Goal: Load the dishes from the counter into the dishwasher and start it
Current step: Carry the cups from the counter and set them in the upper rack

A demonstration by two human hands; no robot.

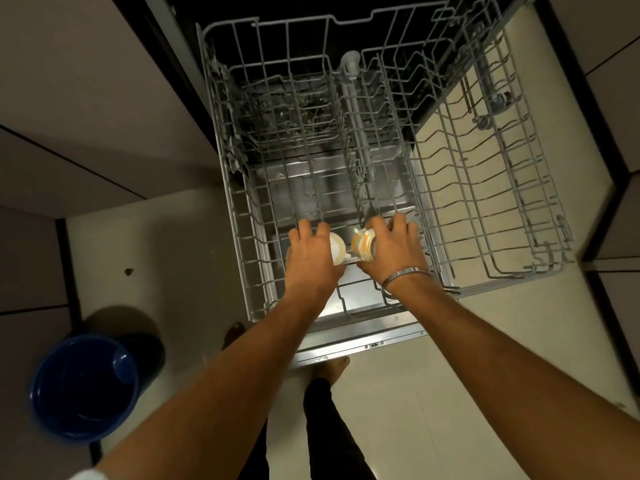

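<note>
Dishwasher rack (485,188), grey wire, pulled fully out over the open door (360,332); wire walls on all 4 sides, rows of upright tines across the floor, central spray tube (351,98) running front to back and splitting the rack into left and right halves. Most of the rack bare of dishes, with free room behind and to either side of the hands; right half open from front wall to back. Dark cabinet fronts flanking the machine left and right; pale floor (166,258) between them. Blue bucket (85,386) on the floor at lower left, well apart from the rack. Bare foot (334,367) just beside the front edge of the door. 2 white cups with orange-yellow markings, near the front of the rack, at the middle, close together: left cup (337,249) under the left hand (310,258), right cup (362,245) under the right hand (393,251). Both cups tipped on their sides or mouth-down among the tines; exact seating not discernible. Left hand palm down, fingers curled over the top of its cup, grasping it. Right hand likewise palm down, fingers wrapped over its cup, thumb toward the near side, grasping. Metal bangle (405,277) on the right wrist. Both forearms extended forward and down from the lower frame, converging on the front of the rack.
</note>
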